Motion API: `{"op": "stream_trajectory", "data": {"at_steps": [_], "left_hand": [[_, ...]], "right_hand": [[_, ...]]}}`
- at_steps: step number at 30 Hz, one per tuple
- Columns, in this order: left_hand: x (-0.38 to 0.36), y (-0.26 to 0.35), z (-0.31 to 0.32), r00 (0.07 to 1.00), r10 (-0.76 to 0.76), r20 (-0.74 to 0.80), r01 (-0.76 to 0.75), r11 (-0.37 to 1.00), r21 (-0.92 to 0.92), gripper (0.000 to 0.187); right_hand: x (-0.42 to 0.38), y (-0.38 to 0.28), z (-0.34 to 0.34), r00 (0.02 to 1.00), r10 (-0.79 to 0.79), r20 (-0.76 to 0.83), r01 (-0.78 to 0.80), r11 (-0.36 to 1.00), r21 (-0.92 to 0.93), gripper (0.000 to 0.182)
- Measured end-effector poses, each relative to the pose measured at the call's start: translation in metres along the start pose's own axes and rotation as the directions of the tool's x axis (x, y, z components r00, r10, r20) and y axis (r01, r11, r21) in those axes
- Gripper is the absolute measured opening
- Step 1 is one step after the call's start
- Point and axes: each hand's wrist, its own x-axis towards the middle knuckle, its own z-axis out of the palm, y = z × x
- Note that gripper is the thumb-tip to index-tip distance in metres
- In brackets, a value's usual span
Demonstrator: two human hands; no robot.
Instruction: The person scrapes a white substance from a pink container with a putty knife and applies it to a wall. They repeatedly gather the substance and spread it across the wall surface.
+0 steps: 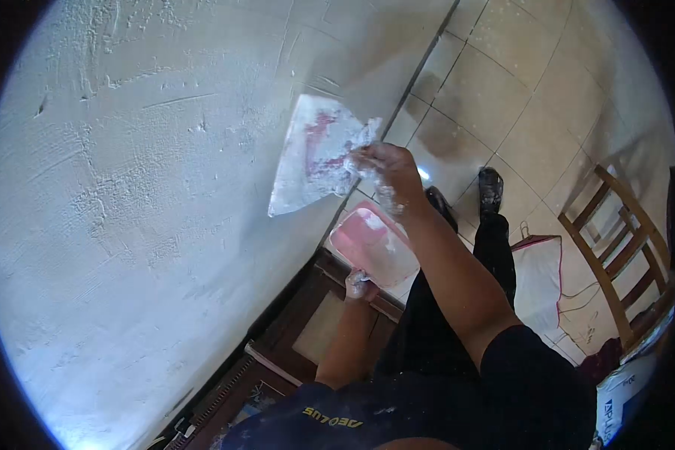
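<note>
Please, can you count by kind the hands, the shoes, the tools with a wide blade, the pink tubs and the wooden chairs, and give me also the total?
Hands: 2 (right hand, left hand)
Shoes: 2 (one black shoe, other black shoe)
Wide-bladed tool: 1
Pink tub: 1
Wooden chair: 1
Total: 7

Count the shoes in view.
2. One shoe is out on the tiled floor; the other shoe is nearer the wall, partly hidden by the right forearm. More could be hidden beneath the body.
</note>
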Motion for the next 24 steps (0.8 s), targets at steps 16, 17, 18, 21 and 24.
{"op": "stream_trajectory", "data": {"at_steps": [16,17,18,21,24], "left_hand": [[-0.004,-0.001,-0.009,1.000,-0.018,0.007,0.019,0.998,-0.056,0.080],[-0.003,-0.003,-0.012,1.000,0.006,-0.013,-0.006,1.000,-0.029,0.080],[-0.003,-0.005,-0.017,0.999,0.027,-0.032,-0.027,1.000,-0.003,0.079],[-0.007,0.002,0.005,1.000,0.013,-0.008,-0.013,0.997,-0.079,0.077],[-0.006,-0.002,-0.005,0.999,0.030,-0.018,-0.031,0.998,-0.058,0.076]], "right_hand": [[0.019,0.014,-0.020,0.990,-0.135,0.031,0.106,0.883,0.456,0.028],[0.028,0.015,-0.015,0.990,-0.135,0.033,0.105,0.881,0.462,0.028],[0.040,0.017,-0.014,0.994,-0.103,-0.025,0.106,0.971,0.216,0.028],[0.063,0.071,-0.046,0.972,-0.054,-0.230,0.075,0.994,0.080,0.026],[0.046,0.122,-0.123,0.899,0.235,-0.369,-0.387,0.822,-0.418,0.036]]}}
